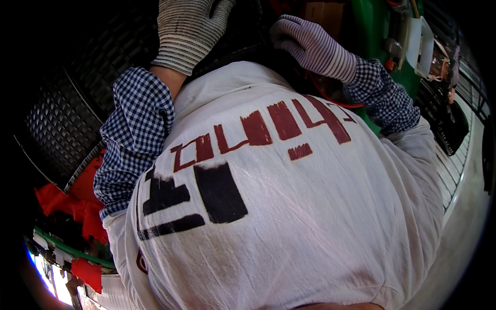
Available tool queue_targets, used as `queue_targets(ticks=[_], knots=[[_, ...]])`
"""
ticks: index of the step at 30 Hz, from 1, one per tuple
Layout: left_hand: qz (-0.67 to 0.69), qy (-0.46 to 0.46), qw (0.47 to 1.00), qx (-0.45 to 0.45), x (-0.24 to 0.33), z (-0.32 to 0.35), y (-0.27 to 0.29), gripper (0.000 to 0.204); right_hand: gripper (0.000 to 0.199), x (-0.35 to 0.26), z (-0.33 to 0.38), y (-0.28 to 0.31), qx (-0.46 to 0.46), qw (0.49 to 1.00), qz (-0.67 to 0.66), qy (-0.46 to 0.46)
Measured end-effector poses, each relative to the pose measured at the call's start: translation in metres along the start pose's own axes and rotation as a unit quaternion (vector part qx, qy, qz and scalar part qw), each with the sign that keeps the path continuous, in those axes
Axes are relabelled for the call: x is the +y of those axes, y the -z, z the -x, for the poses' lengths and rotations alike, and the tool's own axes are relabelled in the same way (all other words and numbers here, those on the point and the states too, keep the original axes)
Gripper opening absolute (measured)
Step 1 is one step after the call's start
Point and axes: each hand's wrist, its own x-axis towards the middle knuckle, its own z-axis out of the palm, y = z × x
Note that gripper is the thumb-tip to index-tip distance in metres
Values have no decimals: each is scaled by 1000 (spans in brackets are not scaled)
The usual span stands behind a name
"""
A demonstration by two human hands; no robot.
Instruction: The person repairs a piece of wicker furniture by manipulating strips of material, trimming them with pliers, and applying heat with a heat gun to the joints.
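Knit cotton covers both hands. The left hand (190, 28) lies flat, fingers together, on a black ribbed tyre (62, 119) at far left; the right hand (310, 44) curls, grasp hidden, over a red cable (330, 101) against dark machinery at far centre. The white apron (289, 206) hides much, so the loose cable could snag a glove.

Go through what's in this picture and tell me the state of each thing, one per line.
Left hand: gloved, reaching up onto the dark ribbed surface, fingers out of view.
Right hand: gloved, fingers curled down into a dark gap; grip hidden.
White shirt: creased, fills most of the view.
Red cloth: crumpled at the left.
Green part: upright, partly hidden.
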Motion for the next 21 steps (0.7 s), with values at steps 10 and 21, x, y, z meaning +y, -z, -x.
queue_targets(ticks=[10, 21], knots=[[1, 13, 1000, -12, 1, 1, -2, 18, 19, -8, 0, -7, 23, 999, 23, -37], [5, 7, 1000, -8, 4, 0, 3, 16, 36, 6, 7, 7, -45, 884, -378, -271]])
